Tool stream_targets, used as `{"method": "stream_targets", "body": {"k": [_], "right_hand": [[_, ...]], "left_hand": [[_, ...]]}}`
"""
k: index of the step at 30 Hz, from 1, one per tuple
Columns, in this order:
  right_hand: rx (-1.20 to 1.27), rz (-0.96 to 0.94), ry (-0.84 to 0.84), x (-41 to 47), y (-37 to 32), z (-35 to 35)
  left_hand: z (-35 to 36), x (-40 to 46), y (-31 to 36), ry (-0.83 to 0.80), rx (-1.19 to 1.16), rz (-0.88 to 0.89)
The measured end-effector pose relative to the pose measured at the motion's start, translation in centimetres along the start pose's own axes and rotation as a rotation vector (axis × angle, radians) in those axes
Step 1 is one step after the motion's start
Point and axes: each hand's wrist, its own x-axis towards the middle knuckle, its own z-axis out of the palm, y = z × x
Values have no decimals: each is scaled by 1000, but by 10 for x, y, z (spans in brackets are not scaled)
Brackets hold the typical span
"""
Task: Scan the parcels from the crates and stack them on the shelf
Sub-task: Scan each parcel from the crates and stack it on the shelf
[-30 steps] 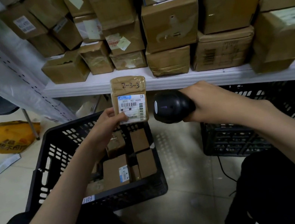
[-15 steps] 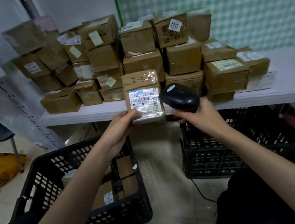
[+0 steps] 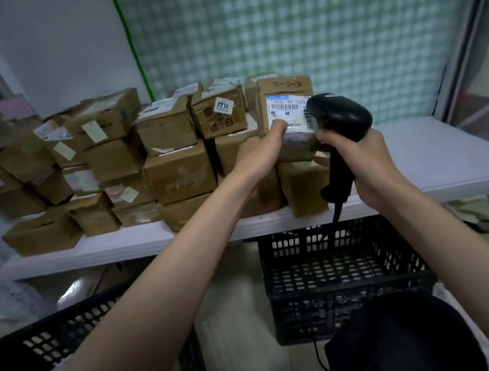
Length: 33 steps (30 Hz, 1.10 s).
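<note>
My left hand [image 3: 260, 154] grips a small brown parcel [image 3: 285, 102] with a white barcode label and "2-3-3" handwritten on top, held upright over the right end of the stack of parcels [image 3: 175, 151] on the white shelf [image 3: 429, 165]. My right hand [image 3: 366, 163] grips the handle of a black barcode scanner [image 3: 339, 116], whose head sits just right of the parcel's label. A black crate [image 3: 38, 359] stands at lower left, and another black crate [image 3: 334, 277] stands under the shelf.
The shelf's right half is bare white board. A grey metal upright [image 3: 466, 25] rises at the right edge. A green checked cloth [image 3: 306, 27] hangs behind. The scanner's cable [image 3: 318, 356] drops to the floor. My dark-clothed knee [image 3: 401, 340] is at lower right.
My view has tilted up from the crates to the shelf. Both hands have risen and moved forward, carrying the parcel and scanner up to the stack's right end.
</note>
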Motion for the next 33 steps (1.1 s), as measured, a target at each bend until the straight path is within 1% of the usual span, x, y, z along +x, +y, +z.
{"method": "stream_targets", "body": {"k": [3,5,8,11,15,19,23,27,31,33], "right_hand": [[104,94,-12,36,-16,-7],[106,153,-7,65,-23,-10],[54,193,-24,107,-27,-8],[-13,243,-64,138,-32,-2],[-126,345,-100,172,-24,10],[-186,391,-140,190,-13,23],[-174,416,-174,192,-10,25],[-162,392,-192,177,-13,17],[-193,341,-211,144,-21,12],[-186,312,-216,119,-23,17]], "left_hand": [[20,36,19,52,198,36],[29,56,30,91,284,22],[39,89,40,139,320,9],[42,116,39,141,354,18],[39,142,33,139,385,-32],[39,167,22,158,442,-93],[41,176,17,203,495,-91],[36,160,19,175,539,-31],[24,113,16,162,642,166],[16,80,7,152,697,233]]}}
